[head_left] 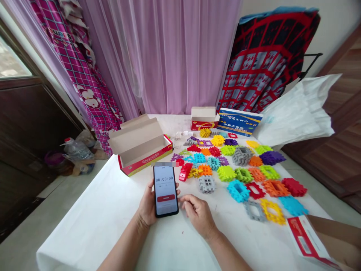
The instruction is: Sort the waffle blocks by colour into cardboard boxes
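My left hand (147, 204) is wrapped round a black smartphone (166, 206), gripping it upright above the white tablecloth. Its lit screen shows a timer at 00:00:00 and a red button. Just right of the phone is my right hand (197, 215), fingers curled in and nothing seen in them. Beyond both hands lie many interlocking plastic blocks, among them a grey block (207, 184), a red toy piece (185, 172) and a cyan block (238, 190).
An open red and yellow-green carton (146, 161) stands at the left rear. Behind the blocks are a smaller red box (204, 123), a blue box (239, 121) and a white plastic bag (299, 109). Another open carton (308, 241) sits at the near right edge.
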### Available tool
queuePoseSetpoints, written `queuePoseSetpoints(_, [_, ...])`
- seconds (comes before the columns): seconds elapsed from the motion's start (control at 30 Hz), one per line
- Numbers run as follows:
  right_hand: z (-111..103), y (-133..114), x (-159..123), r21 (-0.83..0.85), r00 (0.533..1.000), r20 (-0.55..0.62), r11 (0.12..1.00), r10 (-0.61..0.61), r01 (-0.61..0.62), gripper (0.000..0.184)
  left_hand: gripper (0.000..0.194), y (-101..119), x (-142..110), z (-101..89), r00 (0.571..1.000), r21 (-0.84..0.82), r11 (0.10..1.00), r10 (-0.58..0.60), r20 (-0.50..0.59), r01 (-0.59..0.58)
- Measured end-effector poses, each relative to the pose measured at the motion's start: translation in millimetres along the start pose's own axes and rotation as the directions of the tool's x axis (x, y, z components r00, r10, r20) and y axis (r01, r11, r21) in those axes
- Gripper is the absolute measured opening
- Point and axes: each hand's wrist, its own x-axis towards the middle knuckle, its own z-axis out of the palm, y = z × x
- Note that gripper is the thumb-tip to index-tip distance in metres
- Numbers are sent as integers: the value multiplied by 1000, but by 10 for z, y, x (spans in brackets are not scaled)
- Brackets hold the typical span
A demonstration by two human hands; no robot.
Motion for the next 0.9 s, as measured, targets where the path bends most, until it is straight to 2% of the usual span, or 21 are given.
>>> queuePoseSetpoints(0.3, [-9, 5, -4, -17, 1000, 0, 1000, 7, -7, 23, 65, 17, 10, -82, 999, 33, 999, -43, 29, 42])
queuePoseSetpoints(0.47, [-4, 3, 1, -21, 1000, -15, 1000, 15, -15, 21, 59, 15, 5, -16, 1000, 0, 1000, 16, -1, -16])
queuePoseSetpoints(0.9, [-16, -54, 11, -37, 1000, 6, 999, 11, -11, 22, 59, 14, -4, 52, 999, 3, 1000, 19, -30, -19])
